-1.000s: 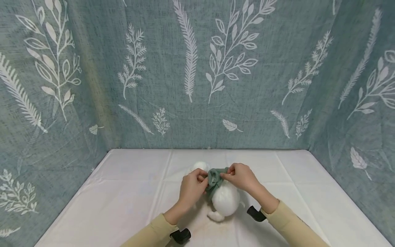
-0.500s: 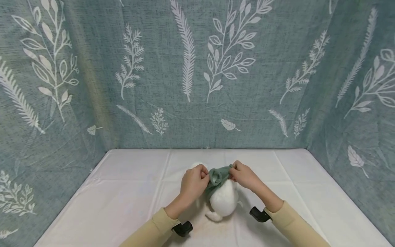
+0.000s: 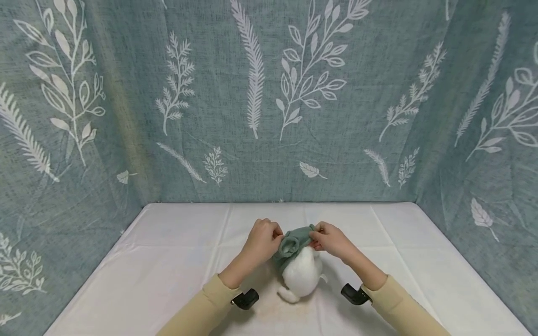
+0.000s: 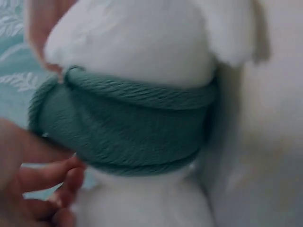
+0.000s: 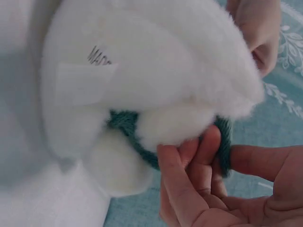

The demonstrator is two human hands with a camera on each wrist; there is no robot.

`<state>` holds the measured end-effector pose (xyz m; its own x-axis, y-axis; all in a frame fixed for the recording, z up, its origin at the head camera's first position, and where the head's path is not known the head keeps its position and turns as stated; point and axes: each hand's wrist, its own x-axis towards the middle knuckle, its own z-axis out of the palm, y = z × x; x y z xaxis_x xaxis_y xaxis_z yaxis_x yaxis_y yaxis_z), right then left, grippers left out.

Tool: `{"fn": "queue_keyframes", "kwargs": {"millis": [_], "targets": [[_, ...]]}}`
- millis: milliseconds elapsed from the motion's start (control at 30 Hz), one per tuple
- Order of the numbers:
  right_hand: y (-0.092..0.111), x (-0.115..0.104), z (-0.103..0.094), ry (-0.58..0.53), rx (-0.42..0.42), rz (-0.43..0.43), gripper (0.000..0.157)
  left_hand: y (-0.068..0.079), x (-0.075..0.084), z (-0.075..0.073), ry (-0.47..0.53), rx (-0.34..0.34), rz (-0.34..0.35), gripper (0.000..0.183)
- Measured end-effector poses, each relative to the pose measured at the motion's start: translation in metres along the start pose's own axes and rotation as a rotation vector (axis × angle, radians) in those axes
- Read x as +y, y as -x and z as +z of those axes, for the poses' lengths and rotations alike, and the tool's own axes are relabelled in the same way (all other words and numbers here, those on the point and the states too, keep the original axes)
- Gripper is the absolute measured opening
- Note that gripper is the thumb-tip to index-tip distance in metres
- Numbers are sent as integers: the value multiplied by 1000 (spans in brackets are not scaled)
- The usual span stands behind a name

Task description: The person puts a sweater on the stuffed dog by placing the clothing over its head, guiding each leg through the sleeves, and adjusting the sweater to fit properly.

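A white plush toy [image 3: 303, 273] leans on the table between the two hands. Round its middle goes a small green knitted sweater [image 4: 128, 120] with rolled edges; a round rolled opening in it faces up in the head view. The left hand [image 3: 262, 238] pinches the sweater's left side, its fingers at the lower edge in the left wrist view. With thumb and fingers, the right hand [image 3: 332, 239] grips the sweater's right edge, beside a small white limb [image 5: 173, 125] of the toy. A white tag [image 5: 83, 82] shows on the plush. Its far end is hidden behind the left hand.
A white cloth covers the table [image 3: 180, 252]. Blue-green curtains [image 3: 218, 102] with white leaf prints stand at the back and both sides. Each wrist wears a black camera [image 3: 245, 299] on a strap below a beige sleeve [image 3: 201, 308].
The right hand has shifted its hold outward along the sweater's edge, stretching the fabric wider. The left hand has moved slightly up and left, and the plush has shifted a little left.
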<state>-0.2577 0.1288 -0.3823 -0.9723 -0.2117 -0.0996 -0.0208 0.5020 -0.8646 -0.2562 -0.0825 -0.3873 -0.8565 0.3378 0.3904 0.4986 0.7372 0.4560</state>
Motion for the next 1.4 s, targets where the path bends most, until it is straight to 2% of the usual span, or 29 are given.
{"fn": "queue_keyframes", "kwargs": {"millis": [167, 300, 467, 633, 833, 1033, 1167, 1267, 1333, 1400], "targets": [[-2, 2, 0, 107, -30, -52, 24, -5, -5, -12, 93, -173, -11, 7], [-2, 3, 0, 207, -78, -116, 32, -8, -8, -11, 123, -221, 8, 6], [-1, 3, 0, 244, -104, -169, 28, -6, -6, -5, 114, -174, 42, 7], [1, -5, 2, 286, -80, -158, 22, -4, -4, -1, 24, -140, 61, 9], [0, -8, 12, 157, -47, -28, 19, -6, -4, 1, -30, -93, 0, 12], [-1, 3, 18, 57, -50, 87, 21, -5, -10, 9, -83, 11, -12, 13], [-2, 10, 17, -22, -85, 129, 21, 0, -13, 5, 25, 77, -6, 16], [-1, 12, 17, -65, -93, 130, 18, 4, -12, -4, 199, 112, 40, 14], [1, 10, 17, -66, -68, 122, 16, 6, -11, -11, 290, 109, 94, 13], [4, 7, 17, -40, -31, 102, 15, 8, -9, -18, 315, 55, 136, 12]]}}
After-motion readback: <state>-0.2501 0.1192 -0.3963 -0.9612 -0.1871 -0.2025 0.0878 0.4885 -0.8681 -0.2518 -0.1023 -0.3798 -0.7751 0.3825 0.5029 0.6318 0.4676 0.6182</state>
